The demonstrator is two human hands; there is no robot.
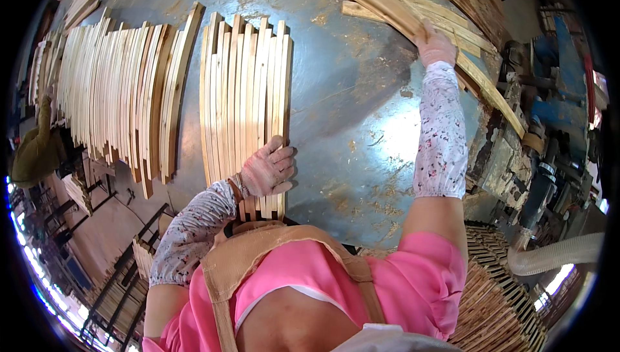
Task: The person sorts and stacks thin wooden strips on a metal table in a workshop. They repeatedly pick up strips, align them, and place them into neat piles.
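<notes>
A row of pale wooden strips lies side by side on the grey metal table, pointing away from me. Across its near end rests my left hand in a light glove, fingers apart at the row's right edge, gripping nothing. My right arm reaches far out to the right, where loose wooden strips lie crosswise in a heap. There my right hand, also gloved, is closed around a wooden strip slanting to the far left; how many strips it holds is hard to tell.
A wider group of wooden strips lies on the table's left, a person's sleeve beside it. Machinery with a ribbed hose stands at the right. Stacked strips are below the table at the lower right.
</notes>
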